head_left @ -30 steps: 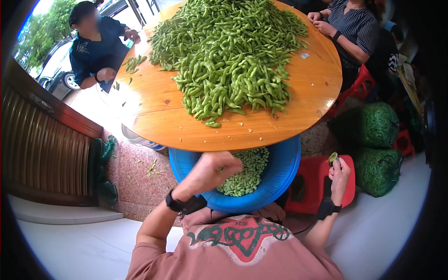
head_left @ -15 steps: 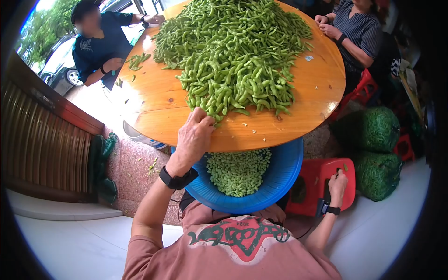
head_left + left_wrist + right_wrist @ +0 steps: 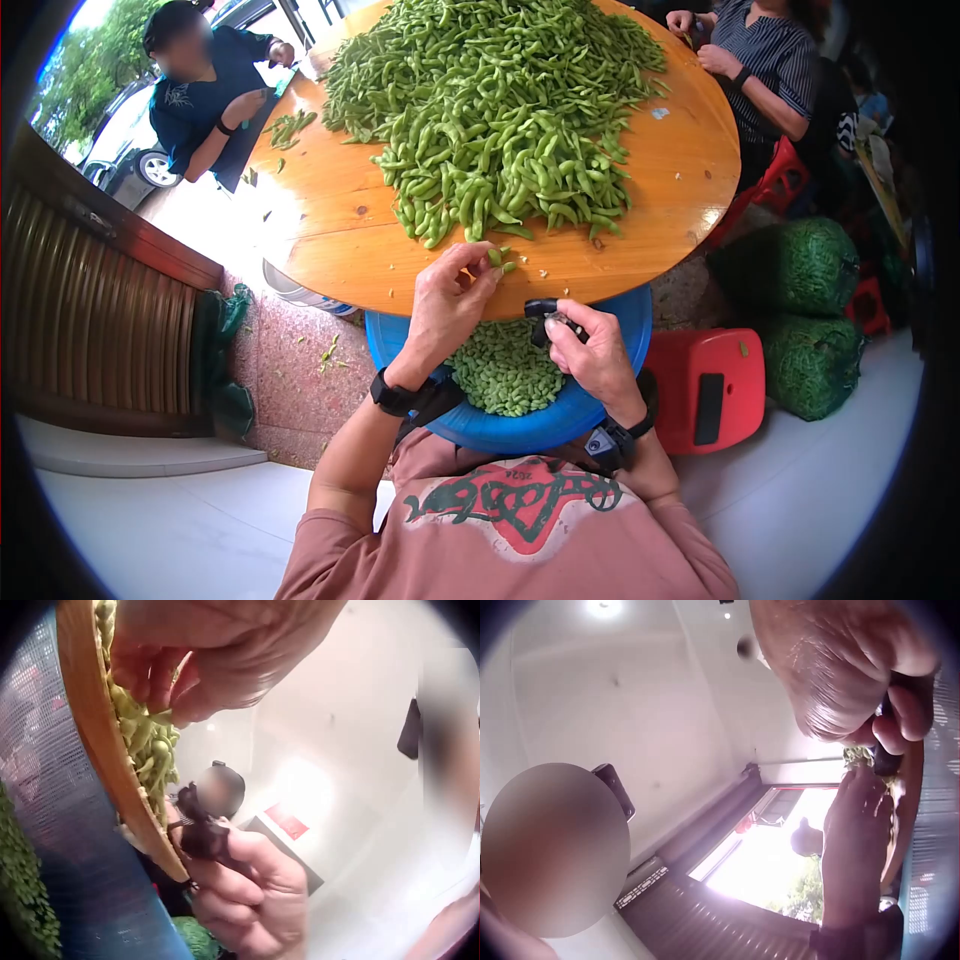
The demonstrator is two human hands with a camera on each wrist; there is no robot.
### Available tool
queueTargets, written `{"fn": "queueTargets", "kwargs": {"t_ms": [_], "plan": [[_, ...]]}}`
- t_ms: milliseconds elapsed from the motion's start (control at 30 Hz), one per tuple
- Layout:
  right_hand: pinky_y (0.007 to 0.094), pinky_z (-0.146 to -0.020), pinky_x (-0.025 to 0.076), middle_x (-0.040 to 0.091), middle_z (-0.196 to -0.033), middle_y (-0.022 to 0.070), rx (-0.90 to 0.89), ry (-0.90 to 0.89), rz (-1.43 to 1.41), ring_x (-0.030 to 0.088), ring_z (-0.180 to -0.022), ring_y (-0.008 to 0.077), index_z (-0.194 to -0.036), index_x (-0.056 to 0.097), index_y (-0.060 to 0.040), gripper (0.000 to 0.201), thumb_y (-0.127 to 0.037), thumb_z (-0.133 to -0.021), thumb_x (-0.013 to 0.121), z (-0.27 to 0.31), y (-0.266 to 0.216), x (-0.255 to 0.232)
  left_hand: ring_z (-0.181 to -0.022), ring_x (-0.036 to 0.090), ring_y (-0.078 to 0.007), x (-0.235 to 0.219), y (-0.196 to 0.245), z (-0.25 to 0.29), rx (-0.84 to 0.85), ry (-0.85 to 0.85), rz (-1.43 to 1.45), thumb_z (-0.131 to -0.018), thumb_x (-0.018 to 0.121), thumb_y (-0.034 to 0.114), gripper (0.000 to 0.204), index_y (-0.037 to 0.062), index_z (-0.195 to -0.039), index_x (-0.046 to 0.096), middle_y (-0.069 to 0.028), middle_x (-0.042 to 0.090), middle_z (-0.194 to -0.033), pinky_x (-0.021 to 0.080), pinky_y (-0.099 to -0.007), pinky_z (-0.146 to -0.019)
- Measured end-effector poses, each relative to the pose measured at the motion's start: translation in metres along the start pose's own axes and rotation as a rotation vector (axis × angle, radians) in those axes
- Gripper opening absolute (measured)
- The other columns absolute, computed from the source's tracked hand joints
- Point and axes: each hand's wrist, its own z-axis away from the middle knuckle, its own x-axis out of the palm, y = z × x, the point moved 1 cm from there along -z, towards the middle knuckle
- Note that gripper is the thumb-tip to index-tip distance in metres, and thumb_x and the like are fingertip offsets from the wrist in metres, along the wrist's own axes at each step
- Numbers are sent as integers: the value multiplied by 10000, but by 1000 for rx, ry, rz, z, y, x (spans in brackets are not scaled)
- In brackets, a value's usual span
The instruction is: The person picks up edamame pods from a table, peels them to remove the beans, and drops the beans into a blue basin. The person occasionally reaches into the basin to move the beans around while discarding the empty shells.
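Pod point(image 3: 497, 258) at the counter point(image 3: 340, 230) edge, pinched by your left hand point(image 3: 450, 300), is light, bendy and slightly fuzzy, so hold it by the ends. Your right hand point(image 3: 590, 350) curls round a small dark tool point(image 3: 545, 308) over the blue basin point(image 3: 600, 385).

The person wears a dusty-pink short-sleeved T-shirt point(image 3: 510, 545) with a red star-shaped print outlined in white on the chest, crossed by dark green lettering (too distorted to read). Above the print, a black band point(image 3: 395, 393) circles the left wrist, and another black strap with a small device point(image 3: 615, 440) circles the right.
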Motion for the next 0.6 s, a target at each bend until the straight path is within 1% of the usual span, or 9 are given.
{"fn": "queueTargets", "kwargs": {"t_ms": [67,167,233,267,333,400,500,567,600], "plan": [[192,-467,334,512,-700,-56,5,29,-103,438,-546,6,-1138,648,27,225,-72,-952,568,-3,-7,4,-732,548,-60,2,2,2,30,-41,56,-874,687,43,226,44,-1099,662,12,648,-875,467,-231,-673],[184,-472,337,517,-702,-59,-38,83,-67,439,-543,3,-1156,646,28,239,-71,-956,561,-10,-9,7,-784,542,-48,7,11,10,28,-118,188,-902,663,26,182,44,-1083,670,21,646,-922,451,-205,-696],[184,-474,347,514,-703,-59,-68,101,-30,442,-546,1,-1160,641,30,238,-75,-961,563,-12,-13,10,-785,541,-38,14,15,14,-174,-165,478,-918,660,18,170,39,-1087,665,13,640,-912,445,-188,-682],[186,-475,353,512,-712,-54,-97,89,-39,448,-553,4,-1142,638,35,224,-77,-962,565,-11,-17,11,-785,541,-38,14,22,14,-175,-166,478,-918,660,18,170,39,-1087,665,13,640,-912,445,-188,-682],[188,-477,360,509,-722,-49,-125,78,-50,455,-561,6,-1124,635,41,211,-78,-963,567,-9,-20,10,-740,524,-9,12,36,15,-219,-185,666,-905,673,-11,74,3,-969,638,47,606,-848,454,-185,-645],[193,-478,372,505,-745,-37,-78,14,-163,469,-575,13,-1078,623,52,184,-83,-960,578,-6,-20,7,-738,528,-13,12,32,18,-192,-205,630,-900,681,-10,84,11,-962,629,44,603,-830,449,-187,-640],[196,-474,371,498,-755,-35,-40,-30,-188,471,-577,19,-1068,609,57,177,-82,-963,579,-1,-17,3,-734,534,-20,13,28,27,-138,-246,554,-889,699,-9,110,26,-946,612,38,596,-796,441,-192,-630],[199,-473,370,496,-751,-35,-24,-26,-201,470,-577,19,-1070,604,58,176,-81,-965,578,0,-14,2,-737,531,-17,15,29,33,-92,-188,395,-889,684,-29,95,18,-937,616,41,597,-802,437,-194,-626],[201,-472,370,493,-748,-35,-9,-24,-213,469,-577,19,-1072,600,59,176,-81,-967,578,1,-13,2,-731,538,-18,18,28,36,-80,-160,393,-886,670,-45,86,7,-925,615,44,592,-798,441,-191,-629]]}}
